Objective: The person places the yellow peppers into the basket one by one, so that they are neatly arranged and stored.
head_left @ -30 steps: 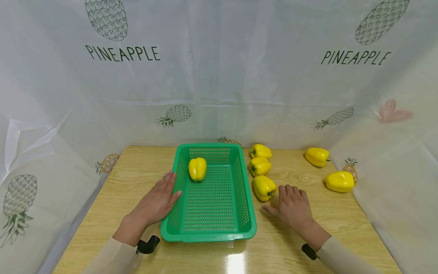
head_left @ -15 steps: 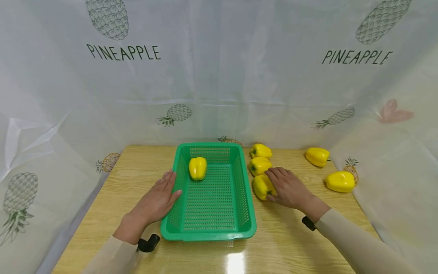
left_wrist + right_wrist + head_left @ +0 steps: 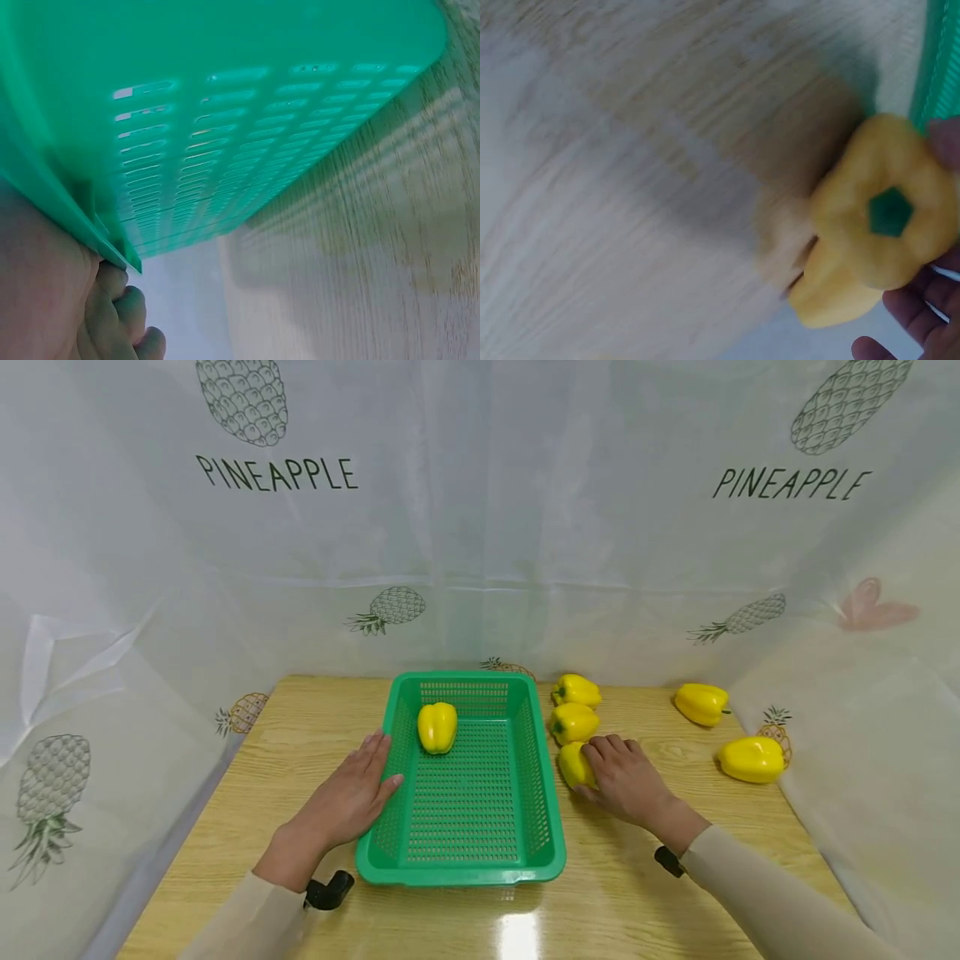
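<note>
A green plastic basket (image 3: pixel 461 877) stands on the table with one yellow bell pepper (image 3: pixel 437 727) in its back left part. Along its left rim lies my left hand (image 3: pixel 341 797), fingers straight and the thumb over the edge. To the right of the basket, my right hand (image 3: pixel 626 781) grips the nearest of three bell peppers in a row, and its palm hides part of that bell pepper (image 3: pixel 574 766). In the right wrist view the held bell pepper (image 3: pixel 877 251) sits between thumb and fingers, its green stem facing the camera.
Two more yellow peppers, a middle one (image 3: pixel 574 723) and a back one (image 3: pixel 577 691), line up behind the held one. Farther right lie another pepper (image 3: pixel 701 704) and a front one (image 3: pixel 752 759). A pineapple-print sheet (image 3: pixel 480 543) encloses the wooden table (image 3: pixel 667 893).
My right hand has moved up and left from the bare table onto the nearest pepper and now grips it. The left hand stays on the basket rim.
</note>
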Motion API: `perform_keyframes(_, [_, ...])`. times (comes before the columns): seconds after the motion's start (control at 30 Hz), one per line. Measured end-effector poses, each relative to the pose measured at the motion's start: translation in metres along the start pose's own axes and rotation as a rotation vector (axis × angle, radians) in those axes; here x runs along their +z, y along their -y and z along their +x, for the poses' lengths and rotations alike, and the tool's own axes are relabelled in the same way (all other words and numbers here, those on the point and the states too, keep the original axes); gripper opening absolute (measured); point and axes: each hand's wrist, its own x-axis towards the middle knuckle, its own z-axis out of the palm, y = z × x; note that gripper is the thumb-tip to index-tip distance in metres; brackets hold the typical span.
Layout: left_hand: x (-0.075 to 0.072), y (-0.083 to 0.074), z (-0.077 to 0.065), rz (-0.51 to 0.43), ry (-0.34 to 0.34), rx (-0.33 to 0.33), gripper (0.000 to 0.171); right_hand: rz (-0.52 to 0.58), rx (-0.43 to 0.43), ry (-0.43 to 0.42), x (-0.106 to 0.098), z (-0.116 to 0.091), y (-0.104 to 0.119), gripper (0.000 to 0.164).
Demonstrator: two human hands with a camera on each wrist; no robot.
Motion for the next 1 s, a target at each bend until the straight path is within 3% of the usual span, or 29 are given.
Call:
perform_keyframes(0.17, [-0.001, -0.002, 0.0, -0.001, 0.002, -0.004, 0.07, 0.007, -0.03, 0.041, -0.004, -0.003, -0.008, 0.045])
perform_keyframes(0.37, [-0.001, -0.003, 0.0, -0.007, 0.003, -0.01, 0.07, -0.009, 0.038, 0.065, -0.007, -0.005, -0.016, 0.046])
perform_keyframes(0.47, [-0.001, -0.004, 0.0, -0.01, 0.003, -0.012, 0.07, -0.009, 0.101, 0.056, -0.006, -0.004, -0.014, 0.057])
perform_keyframes(0.6, [-0.001, -0.004, 0.0, -0.009, 0.004, -0.015, 0.07, 0.0, 0.186, 0.044, -0.002, -0.001, -0.01, 0.087])
perform_keyframes(0.73, [0.001, -0.004, 0.0, -0.006, 0.009, -0.016, 0.07, -0.008, 0.226, 0.099, 0.004, -0.001, -0.013, 0.106])
perform_keyframes(1.0, [0.0, -0.004, 0.0, 0.008, 0.006, -0.016, 0.07, -0.019, 0.277, 0.201, 0.013, -0.001, -0.022, 0.115])
